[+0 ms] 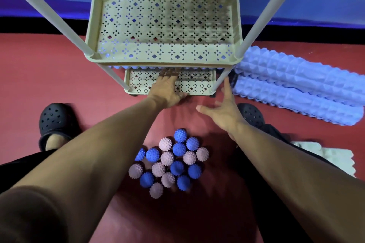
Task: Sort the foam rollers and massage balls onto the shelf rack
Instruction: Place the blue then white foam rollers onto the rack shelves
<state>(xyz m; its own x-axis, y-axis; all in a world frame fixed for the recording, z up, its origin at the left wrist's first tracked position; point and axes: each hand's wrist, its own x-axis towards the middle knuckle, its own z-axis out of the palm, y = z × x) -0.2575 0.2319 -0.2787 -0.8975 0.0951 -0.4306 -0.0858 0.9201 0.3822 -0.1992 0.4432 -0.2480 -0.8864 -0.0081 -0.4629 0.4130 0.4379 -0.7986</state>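
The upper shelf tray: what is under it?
Under the upper shelf tray lies a pale blue foam roller, only its bumpy edge showing. Below is the lower tray, over which the left hand reaches. The rest is covered.

Light is even and moderately bright, falling from above and casting soft shadows on the red floor under the forearms and around the spiky balls. Wide-angle distortion splays the rack's posts outward and swells the forearms at the near edges. The left hand fingertips and the middle shelf pattern show motion smear; near corners are dark and soft.
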